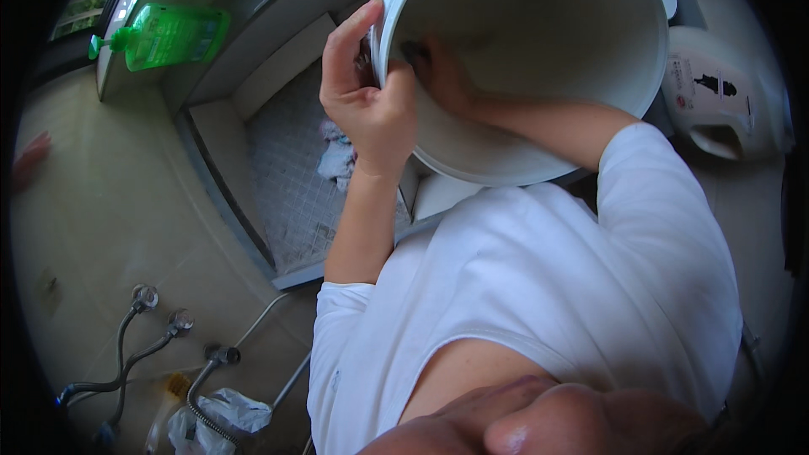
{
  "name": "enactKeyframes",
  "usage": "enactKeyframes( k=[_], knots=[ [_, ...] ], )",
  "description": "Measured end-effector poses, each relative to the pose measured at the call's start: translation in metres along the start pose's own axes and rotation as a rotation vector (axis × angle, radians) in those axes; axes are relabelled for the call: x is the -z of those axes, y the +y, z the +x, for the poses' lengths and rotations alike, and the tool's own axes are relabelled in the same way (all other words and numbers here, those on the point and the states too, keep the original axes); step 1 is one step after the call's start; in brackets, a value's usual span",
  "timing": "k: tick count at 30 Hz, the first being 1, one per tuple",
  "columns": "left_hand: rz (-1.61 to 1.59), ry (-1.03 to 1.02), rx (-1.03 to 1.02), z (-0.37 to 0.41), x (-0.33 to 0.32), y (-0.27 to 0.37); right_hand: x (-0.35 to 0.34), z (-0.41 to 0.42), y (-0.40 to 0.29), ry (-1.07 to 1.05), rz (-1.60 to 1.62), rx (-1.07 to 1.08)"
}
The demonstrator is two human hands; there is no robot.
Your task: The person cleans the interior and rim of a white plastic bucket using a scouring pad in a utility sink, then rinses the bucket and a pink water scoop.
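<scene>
A large white plastic bucket is tilted with its mouth towards me. My left hand grips its rim on the left side, the thumb and fingers around the edge. My right arm reaches inside, and my right hand is near the bucket's inner left wall, closed on a small dark thing that is blurred and cannot be made out. Behind my left wrist, a crumpled light cloth lies on the tiled floor of a recessed basin.
A green pump bottle stands on the ledge by the window. A white plastic jug is to the right of the bucket. Metal hoses and a plastic bag are at the lower left, below a tiled wall.
</scene>
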State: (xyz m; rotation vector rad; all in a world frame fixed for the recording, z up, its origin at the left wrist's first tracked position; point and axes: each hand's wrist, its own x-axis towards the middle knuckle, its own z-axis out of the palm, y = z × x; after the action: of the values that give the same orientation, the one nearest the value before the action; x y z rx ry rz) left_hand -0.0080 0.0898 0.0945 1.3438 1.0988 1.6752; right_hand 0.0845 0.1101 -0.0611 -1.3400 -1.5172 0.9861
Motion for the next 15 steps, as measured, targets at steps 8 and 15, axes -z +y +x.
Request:
enactKeyframes(
  k=[8,15],
  knots=[
    [0.020,0.109,0.022,-0.075,0.049,-0.005,0.012,0.006,0.075,-0.392,-0.545,0.204],
    [0.532,-0.017,0.297,-0.082,0.073,0.052,-0.005,0.014,0.082,-0.667,-0.842,0.044]
  ],
)
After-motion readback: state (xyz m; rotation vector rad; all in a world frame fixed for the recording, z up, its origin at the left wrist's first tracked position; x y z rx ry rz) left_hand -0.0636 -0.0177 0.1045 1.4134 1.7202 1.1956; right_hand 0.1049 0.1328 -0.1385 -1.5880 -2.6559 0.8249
